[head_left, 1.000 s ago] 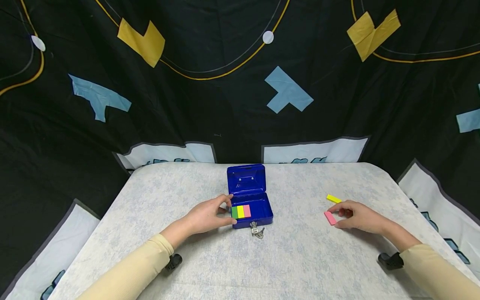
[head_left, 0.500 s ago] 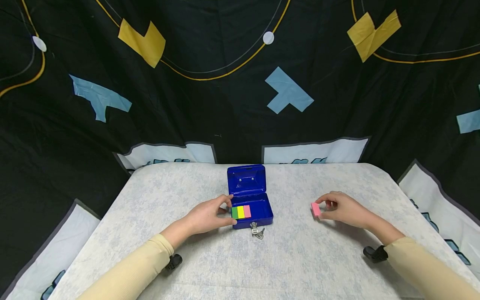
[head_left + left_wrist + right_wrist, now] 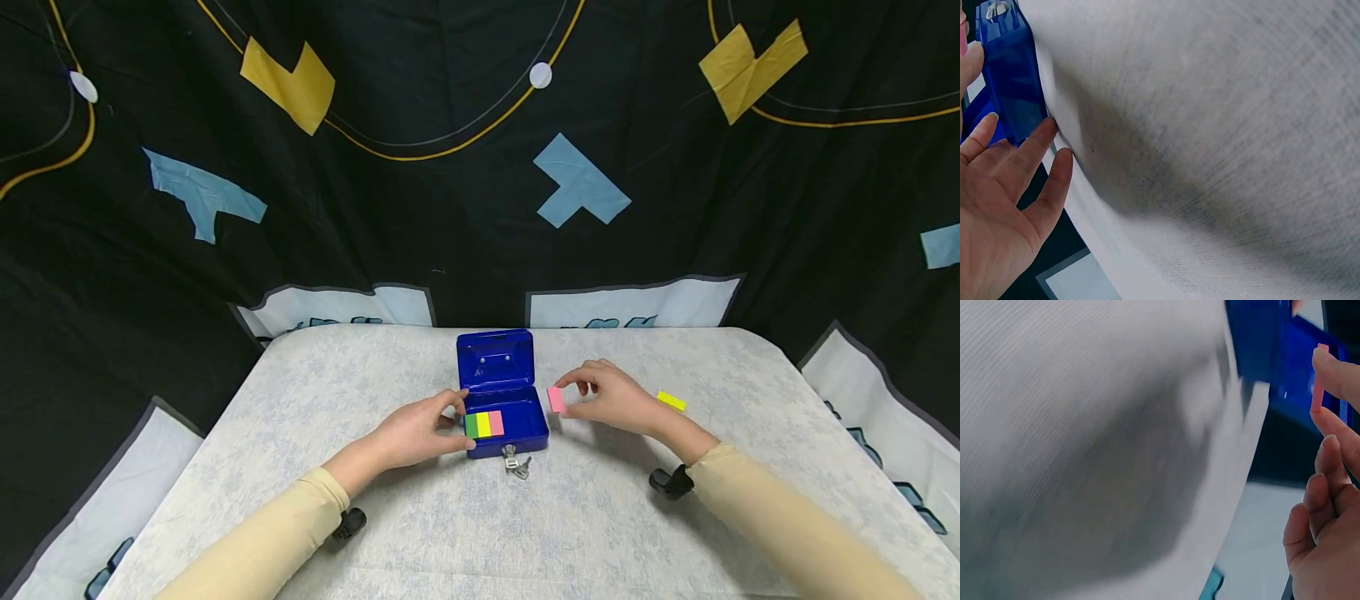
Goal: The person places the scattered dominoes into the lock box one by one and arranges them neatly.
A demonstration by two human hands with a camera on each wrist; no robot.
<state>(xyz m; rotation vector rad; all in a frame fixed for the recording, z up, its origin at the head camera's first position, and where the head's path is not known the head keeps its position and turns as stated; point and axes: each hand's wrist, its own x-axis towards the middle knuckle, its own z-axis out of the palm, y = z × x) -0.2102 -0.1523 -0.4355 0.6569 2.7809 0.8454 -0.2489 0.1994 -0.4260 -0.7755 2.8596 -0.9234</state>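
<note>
Comparing with half a second ago, we find the right hand (image 3: 615, 402) advanced leftward over the cloth (image 3: 555, 517), bringing the pink block (image 3: 555, 400) just beside the blue box (image 3: 527, 412). Thumb and fingertip pinch the block, the gap filled by it; we judge the open box to be within easy reach. The left hand (image 3: 412, 428) spans the box's left end, thumb and forefinger loosely gripping its corners. We note glossy, metal-like walls, a silvery latch (image 3: 511, 457) with keys (image 3: 522, 469), flat-faced green (image 3: 471, 426), yellow (image 3: 483, 424) and pink pieces (image 3: 496, 423) side by side inside, and coarse-woven cloth.
</note>
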